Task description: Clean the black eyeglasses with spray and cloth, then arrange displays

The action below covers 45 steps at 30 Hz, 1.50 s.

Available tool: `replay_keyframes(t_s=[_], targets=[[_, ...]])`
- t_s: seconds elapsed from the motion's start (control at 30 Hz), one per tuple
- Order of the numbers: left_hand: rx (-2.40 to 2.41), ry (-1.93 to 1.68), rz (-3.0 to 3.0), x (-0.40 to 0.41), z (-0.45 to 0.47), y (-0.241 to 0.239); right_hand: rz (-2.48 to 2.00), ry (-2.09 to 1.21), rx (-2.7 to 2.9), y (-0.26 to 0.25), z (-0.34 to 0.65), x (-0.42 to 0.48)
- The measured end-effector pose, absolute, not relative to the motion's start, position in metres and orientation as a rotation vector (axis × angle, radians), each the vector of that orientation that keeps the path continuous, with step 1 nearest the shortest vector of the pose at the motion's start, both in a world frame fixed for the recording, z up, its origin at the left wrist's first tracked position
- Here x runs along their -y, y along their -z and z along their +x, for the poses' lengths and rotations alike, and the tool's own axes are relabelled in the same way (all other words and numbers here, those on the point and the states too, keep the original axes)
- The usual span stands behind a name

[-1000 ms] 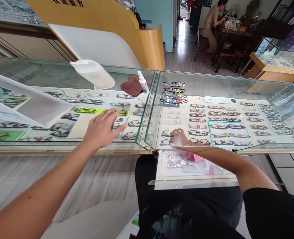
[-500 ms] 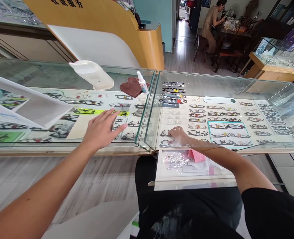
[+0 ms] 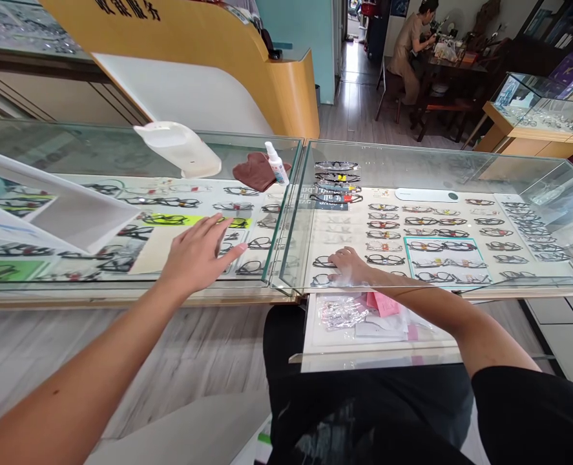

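My left hand (image 3: pixel 196 254) lies flat with its fingers spread on the glass top of the left display case (image 3: pixel 247 284). Under that glass are rows of eyeglasses, some on a yellow-green strip (image 3: pixel 170 219). Inside the right display case (image 3: pixel 460 169), my right hand (image 3: pixel 350 266) is seen through the glass, its fingers bent and closed at the side of a dark-framed pair of eyeglasses (image 3: pixel 322 261). Another pair of eyeglasses (image 3: pixel 321 279) lies just in front of it. My right fingertips are partly blurred by the glass and its reflections.
On the left case stand a white spray bottle (image 3: pixel 277 164), a brown cloth (image 3: pixel 253 172), a white plastic holder (image 3: pixel 182 148) and a white stand (image 3: pixel 58 206). An open drawer (image 3: pixel 383 358) holding plastic bags juts toward my lap. A person (image 3: pixel 407 48) sits at a far table.
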<state>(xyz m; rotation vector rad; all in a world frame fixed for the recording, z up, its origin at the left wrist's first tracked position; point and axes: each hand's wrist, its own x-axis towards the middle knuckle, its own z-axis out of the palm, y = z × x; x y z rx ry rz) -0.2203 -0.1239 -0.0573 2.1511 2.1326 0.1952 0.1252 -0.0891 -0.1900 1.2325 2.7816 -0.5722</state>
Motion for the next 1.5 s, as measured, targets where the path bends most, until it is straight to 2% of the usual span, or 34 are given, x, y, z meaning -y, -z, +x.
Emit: replay_keyframes(t_s=[0.2,0.33,0.4,0.5,0.57,0.63,0.7,0.8,0.87,1.07,1.37,1.43,1.5], targets=[[-2.139,-0.16,2.151,0.124,-0.221,0.057,1.238,0.509,-2.774,0.184,0.121,0.088],[-2.144,-0.139,2.163,0.124,-0.22,0.056,1.107,0.61,-2.93,0.163,0.112,0.129],[-2.143,-0.157,2.168,0.125,-0.219,0.056,0.879,0.703,-2.979,0.141,0.108,0.165],[-2.146,-0.187,2.165,0.125,-0.218,0.057,0.259,0.727,-2.988,0.093,0.104,0.207],[-2.146,-0.189,2.161,0.126,-0.218,0.058,0.129,0.669,-3.021,0.056,0.104,0.209],[-2.144,-0.194,2.164,0.125,-0.219,0.058,0.29,0.569,-3.088,0.023,0.105,0.181],[-2.142,-0.198,2.17,0.125,-0.219,0.059,0.641,0.334,-3.107,0.002,0.108,0.129],[-2.142,-0.183,2.166,0.124,-0.219,0.058,1.274,-0.034,-3.039,-0.007,0.116,0.04],[-2.14,-0.179,2.158,0.124,-0.218,0.057,1.462,-0.073,-2.931,-0.001,0.121,-0.005],[-2.135,-0.213,2.173,0.122,-0.221,0.064,1.556,0.169,-2.763,0.015,0.115,-0.038],[-2.131,-0.21,2.17,0.122,-0.223,0.064,1.567,0.307,-2.801,-0.007,0.109,0.001],[-2.128,-0.169,2.159,0.122,-0.221,0.06,1.464,0.526,-2.949,-0.017,0.116,0.038],[-2.132,-0.142,2.161,0.123,-0.22,0.058,1.23,0.928,-3.06,-0.024,0.125,0.085]])
